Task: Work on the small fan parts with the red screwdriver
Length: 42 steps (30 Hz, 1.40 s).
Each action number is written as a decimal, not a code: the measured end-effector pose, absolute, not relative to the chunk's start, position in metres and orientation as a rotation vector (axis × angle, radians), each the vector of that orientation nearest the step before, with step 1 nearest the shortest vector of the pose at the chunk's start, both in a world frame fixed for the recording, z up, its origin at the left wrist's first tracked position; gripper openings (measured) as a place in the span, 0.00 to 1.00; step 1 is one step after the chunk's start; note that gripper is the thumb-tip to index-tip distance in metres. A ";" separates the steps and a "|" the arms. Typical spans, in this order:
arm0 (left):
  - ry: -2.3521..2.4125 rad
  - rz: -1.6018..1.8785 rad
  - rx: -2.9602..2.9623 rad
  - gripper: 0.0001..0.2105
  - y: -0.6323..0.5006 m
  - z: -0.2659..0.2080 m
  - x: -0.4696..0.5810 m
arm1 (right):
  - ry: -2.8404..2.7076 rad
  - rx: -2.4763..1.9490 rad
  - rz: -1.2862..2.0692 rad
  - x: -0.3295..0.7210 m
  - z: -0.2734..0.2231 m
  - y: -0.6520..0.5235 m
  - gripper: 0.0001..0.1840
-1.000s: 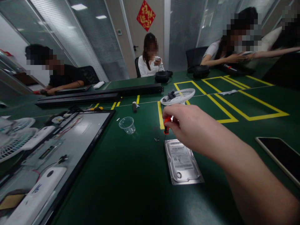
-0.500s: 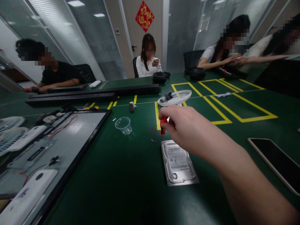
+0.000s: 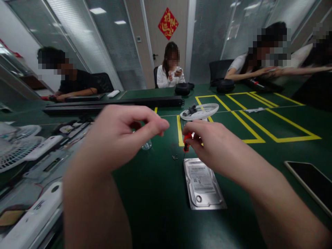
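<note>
My right hand (image 3: 209,140) grips a small screwdriver (image 3: 187,140) with an orange and black handle. The screwdriver stands nearly upright, its thin shaft reaching down to the far left corner of a silver hard drive (image 3: 204,185). The drive lies flat on the green table, label side up. My left hand (image 3: 127,133) is raised to the left of the drive, thumb and forefinger pinched together; whatever may be between them is too small to see. Several tiny screws (image 3: 175,157) lie beside the drive's far left corner. Partly behind my left hand stands a clear plastic cup (image 3: 146,144).
A white mesh basket (image 3: 199,111) with dark parts sits beyond my right hand. At right lies a phone (image 3: 311,186). An opened flat panel and white fan parts (image 3: 23,152) fill the left side. Long black bars (image 3: 145,102) lie farther back. Several people sit around the table.
My left hand has come into view from the left, in front of the cup. My right hand keeps the screwdriver at the drive's corner. The whole view has shifted slightly.
</note>
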<state>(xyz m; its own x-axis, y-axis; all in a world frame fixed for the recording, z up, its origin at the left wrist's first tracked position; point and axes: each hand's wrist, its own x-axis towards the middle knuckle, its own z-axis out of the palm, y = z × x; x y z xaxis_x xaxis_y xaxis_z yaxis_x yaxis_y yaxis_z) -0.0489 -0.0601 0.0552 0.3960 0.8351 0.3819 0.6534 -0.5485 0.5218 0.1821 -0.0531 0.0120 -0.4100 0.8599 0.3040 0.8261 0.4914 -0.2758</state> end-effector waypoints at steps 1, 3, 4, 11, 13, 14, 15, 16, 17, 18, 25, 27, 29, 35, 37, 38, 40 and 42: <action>1.274 0.825 2.371 0.11 -0.052 0.050 -0.044 | -2.329 -1.402 0.115 0.181 0.012 -0.053 0.05; 1.164 0.620 2.346 0.14 -0.033 0.037 -0.034 | -2.309 -1.391 0.107 0.180 0.011 -0.052 0.06; 1.111 0.569 2.327 0.18 -0.024 0.029 -0.029 | -2.301 -1.383 0.098 0.180 0.011 -0.051 0.07; 0.835 0.562 2.154 0.15 0.001 -0.008 -0.008 | -2.317 -1.338 0.090 0.182 0.006 -0.048 0.13; 0.824 0.568 2.155 0.12 0.004 -0.012 -0.004 | -2.314 -1.328 0.110 0.182 0.006 -0.047 0.12; 0.829 0.569 2.157 0.11 0.005 -0.013 -0.003 | -2.311 -1.336 0.113 0.181 0.006 -0.046 0.09; 0.837 0.572 2.159 0.10 0.005 -0.014 -0.001 | -2.307 -1.352 0.112 0.181 0.006 -0.046 0.07; 0.845 0.576 2.159 0.10 0.005 -0.014 0.000 | -2.300 -1.373 0.109 0.180 0.007 -0.046 0.05; 0.852 0.581 2.158 0.11 0.005 -0.014 0.000 | -2.294 -1.391 0.105 0.180 0.007 -0.046 0.03; 0.859 0.587 2.161 0.12 0.005 -0.013 0.001 | -2.287 -1.403 0.105 0.180 0.008 -0.046 0.03; 0.855 0.614 2.163 0.11 0.001 -0.009 -0.001 | -2.301 -1.328 0.151 0.182 0.008 -0.046 0.12; 0.897 0.628 2.143 0.11 0.002 -0.011 0.000 | -2.273 -1.355 0.135 0.181 0.008 -0.046 0.08; 0.939 0.632 2.118 0.12 0.003 -0.013 0.002 | -2.252 -1.398 0.112 0.180 0.009 -0.046 0.05; 0.898 0.612 2.206 0.13 -0.002 -0.006 0.002 | -2.292 -1.355 0.128 0.183 0.009 -0.047 0.09; 0.865 0.590 2.213 0.10 -0.003 -0.004 0.001 | -2.304 -1.316 0.138 0.184 0.008 -0.048 0.12; 0.861 0.588 2.210 0.10 -0.002 -0.004 0.000 | -2.305 -1.307 0.138 0.184 0.008 -0.048 0.12; 0.887 0.600 2.195 0.10 -0.001 -0.006 0.000 | -2.298 -1.320 0.125 0.183 0.009 -0.049 0.08; 0.935 0.612 2.175 0.11 0.000 -0.008 0.001 | -2.278 -1.369 0.095 0.182 0.009 -0.048 0.04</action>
<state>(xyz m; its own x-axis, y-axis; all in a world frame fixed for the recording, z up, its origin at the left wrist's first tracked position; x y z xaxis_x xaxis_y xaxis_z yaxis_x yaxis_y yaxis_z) 0.0012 0.0000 -0.0084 0.6312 0.7614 0.1480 0.4406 -0.5090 0.7394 0.1819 -0.0482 0.0088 -0.3864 0.8482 0.3623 0.8152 0.4978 -0.2962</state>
